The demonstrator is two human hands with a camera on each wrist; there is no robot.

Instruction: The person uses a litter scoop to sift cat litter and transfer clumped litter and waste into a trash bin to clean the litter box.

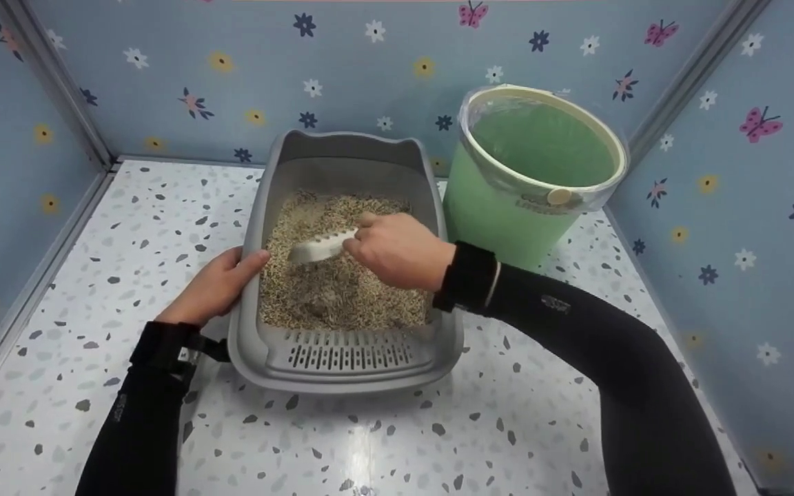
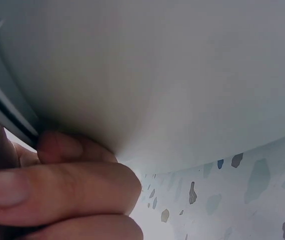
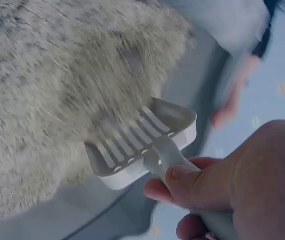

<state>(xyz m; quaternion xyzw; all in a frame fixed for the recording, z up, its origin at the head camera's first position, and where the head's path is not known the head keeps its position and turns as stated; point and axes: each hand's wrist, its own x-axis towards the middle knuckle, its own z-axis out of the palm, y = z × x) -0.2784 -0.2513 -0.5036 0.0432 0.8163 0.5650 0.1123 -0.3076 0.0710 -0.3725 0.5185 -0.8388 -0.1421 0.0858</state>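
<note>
A grey litter box (image 1: 345, 380) filled with grainy tan litter (image 1: 390, 300) sits on the floor. My right hand (image 1: 404, 251) grips a white slotted litter scoop (image 1: 320, 249) by its handle, over the middle of the litter. In the right wrist view, the scoop's slotted head (image 3: 127, 177) is at the litter surface, and grains near it are blurred. My left hand (image 1: 214, 286) holds the box's left rim, thumb on top. Seen from the left wrist, the fingers (image 2: 82, 192) curl under that rim, against the outer wall.
Right of the box stands a green bin (image 1: 507, 213) with a clear plastic liner folded over its rim. Blue floral panels (image 1: 342, 76) enclose the back and both sides. The floor (image 1: 121, 386) is white with grey speckles. A perforated step (image 1: 349, 353) forms the box's front.
</note>
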